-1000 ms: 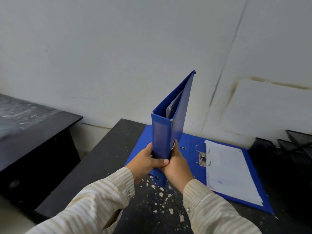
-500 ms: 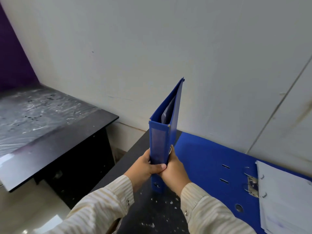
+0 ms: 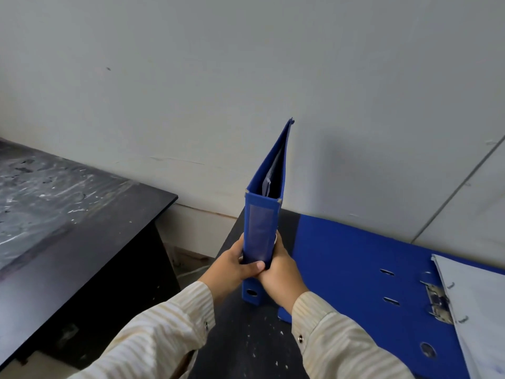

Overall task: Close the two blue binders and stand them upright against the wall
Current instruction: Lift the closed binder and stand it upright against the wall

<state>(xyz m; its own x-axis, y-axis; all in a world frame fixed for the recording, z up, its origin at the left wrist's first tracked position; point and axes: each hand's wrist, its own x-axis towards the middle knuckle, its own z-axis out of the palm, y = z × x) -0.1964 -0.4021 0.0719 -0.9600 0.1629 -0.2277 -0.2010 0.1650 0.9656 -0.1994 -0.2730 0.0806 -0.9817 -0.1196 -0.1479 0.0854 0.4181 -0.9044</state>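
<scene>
Now: closed binder [image 3: 261, 231] held upright before the wall [image 3: 246, 77], spine toward the onlooker and far top corner close to the wall; contact cannot be told. Left grip [image 3: 235, 265] and right grip [image 3: 281, 274] both wrap tightly round the lower spine, with a thumb across its face. Open binder [image 3: 341, 263] lies flat on the bench [image 3: 246, 337] at the foot of the wall, paper [image 3: 481, 310] on its rings. Likely hazards: the held binder's base sits near the bench edge and could slide off on release; its covers gape slightly on top and may splay; set on the open cover, it would rock.
</scene>
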